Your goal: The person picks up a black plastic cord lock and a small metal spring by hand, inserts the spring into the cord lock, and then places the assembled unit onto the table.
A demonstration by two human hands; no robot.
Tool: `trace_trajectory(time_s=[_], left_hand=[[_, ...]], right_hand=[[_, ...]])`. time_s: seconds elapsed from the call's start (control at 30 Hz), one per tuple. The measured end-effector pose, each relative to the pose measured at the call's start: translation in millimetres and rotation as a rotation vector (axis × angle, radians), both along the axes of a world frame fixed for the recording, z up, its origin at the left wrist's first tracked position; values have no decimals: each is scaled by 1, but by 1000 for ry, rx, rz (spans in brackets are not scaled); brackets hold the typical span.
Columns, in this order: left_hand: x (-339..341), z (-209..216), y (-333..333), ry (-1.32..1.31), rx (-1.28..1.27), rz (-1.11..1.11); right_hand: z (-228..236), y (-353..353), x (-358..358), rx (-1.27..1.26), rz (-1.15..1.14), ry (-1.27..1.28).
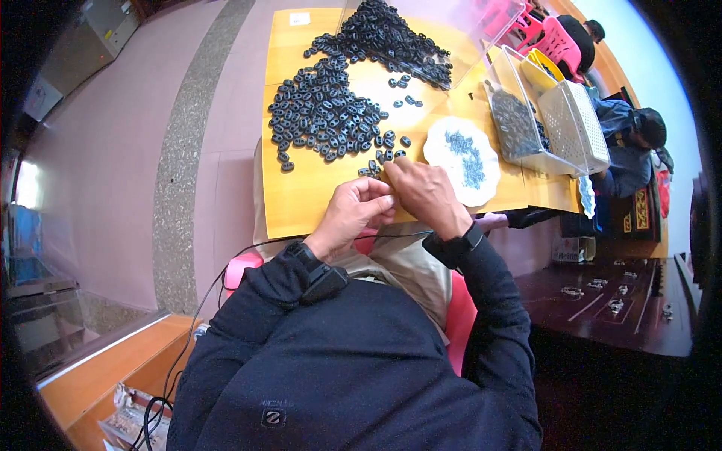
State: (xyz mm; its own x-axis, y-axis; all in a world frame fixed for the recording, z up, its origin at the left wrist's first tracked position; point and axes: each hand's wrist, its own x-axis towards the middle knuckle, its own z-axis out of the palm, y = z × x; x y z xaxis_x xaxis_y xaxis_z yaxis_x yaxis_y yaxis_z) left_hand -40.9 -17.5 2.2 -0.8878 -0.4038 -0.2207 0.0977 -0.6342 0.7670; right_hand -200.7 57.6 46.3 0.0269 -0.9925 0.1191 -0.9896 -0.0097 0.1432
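Note:
My left hand [353, 212] is closed in a pinch above the near edge of the yellow table [301, 203]. Close beside it, almost touching, my right hand [423, 192] has its fingers bent inward. Whatever sits between the fingertips is hidden or too small to name. Just beyond the hands lie a few small black oval pieces with two holes [389, 140]. A large spread of the same black pieces [323, 113] covers the table's left side. To the right of my right hand stands a white scalloped plate [487, 192], holding a scatter of tiny blue-grey parts [466, 158].
A clear plastic bin [519, 154] with dark pieces stands at the right, beside a white perforated basket [575, 124] and a yellow container [540, 71]. Farther back, a black heap [383, 37] partly fills a clear tray. Two people sit beyond. A cable [248, 246] crosses near my lap.

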Motion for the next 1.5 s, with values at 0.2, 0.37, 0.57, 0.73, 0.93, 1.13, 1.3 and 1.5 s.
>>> trace_trajectory(time_s=[0.2, 0.37, 0.57, 0.73, 0.93, 1.13, 1.3, 1.5], left_hand=[[2, -1, 1, 23, 47, 25], [0, 0, 2, 41, 13, 25], [2, -2, 1, 33, -5, 14], [2, 1, 1, 10, 0, 13], [0, -1, 2, 39, 9, 6], [1, 4, 2, 9, 108, 105], [0, 11, 5, 52, 137, 163], [0, 8, 9, 8, 62, 146]], right_hand=[[18, -36, -76, -256, -159, -164], [9, -66, -127, -113, -257, -202], [-2, -88, -135, -28, -256, -173], [0, -89, -131, -1, -277, -202], [15, -67, -108, -147, -239, -438], [23, -13, -24, -260, -192, -1024], [-1, 16, 8, -227, -230, -1239], [-12, 30, 17, -243, -241, -1378]])
